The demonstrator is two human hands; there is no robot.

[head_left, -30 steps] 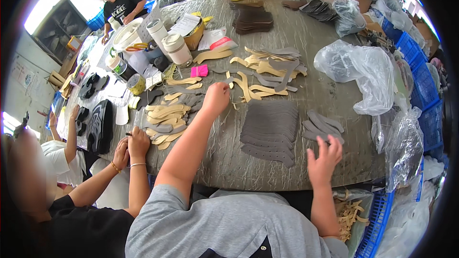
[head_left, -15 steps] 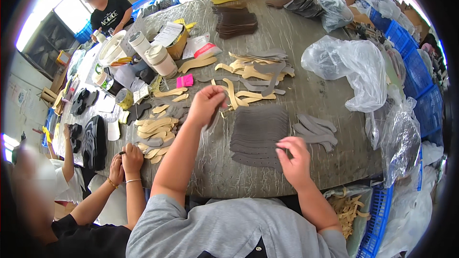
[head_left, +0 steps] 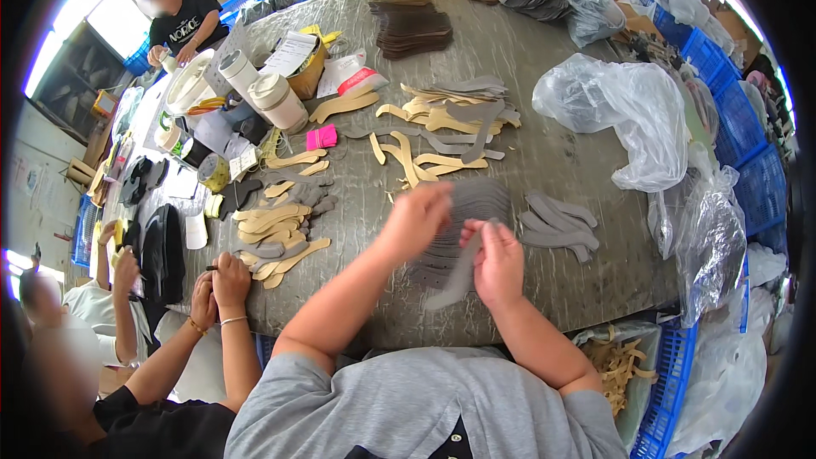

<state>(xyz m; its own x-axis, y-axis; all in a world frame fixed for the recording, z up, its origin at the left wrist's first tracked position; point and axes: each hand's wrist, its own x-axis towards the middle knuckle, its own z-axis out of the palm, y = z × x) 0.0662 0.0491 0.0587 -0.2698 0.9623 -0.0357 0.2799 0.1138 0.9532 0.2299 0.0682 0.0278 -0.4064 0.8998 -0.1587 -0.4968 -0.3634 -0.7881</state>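
1 grey strip (head_left: 455,276) pinched by R hand (head_left: 497,259); L hand (head_left: 418,219) blurred, grip unclear.

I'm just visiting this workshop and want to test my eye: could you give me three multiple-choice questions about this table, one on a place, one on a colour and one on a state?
1. Where does the clear plastic bag lie?
A. on the table's right side
B. on the floor
C. in the person's lap

2. What colour is the small block beside the tan cut pieces?
A. green
B. pink
C. white

3. What is the right hand doing?
A. resting flat and empty
B. gripping a grey strip
C. holding a cup

Answers: 1 A, it sits on the tabletop right of the pieces. 2 B, it is bright pink. 3 B, its fingers close around the strip, the left hand alongside.
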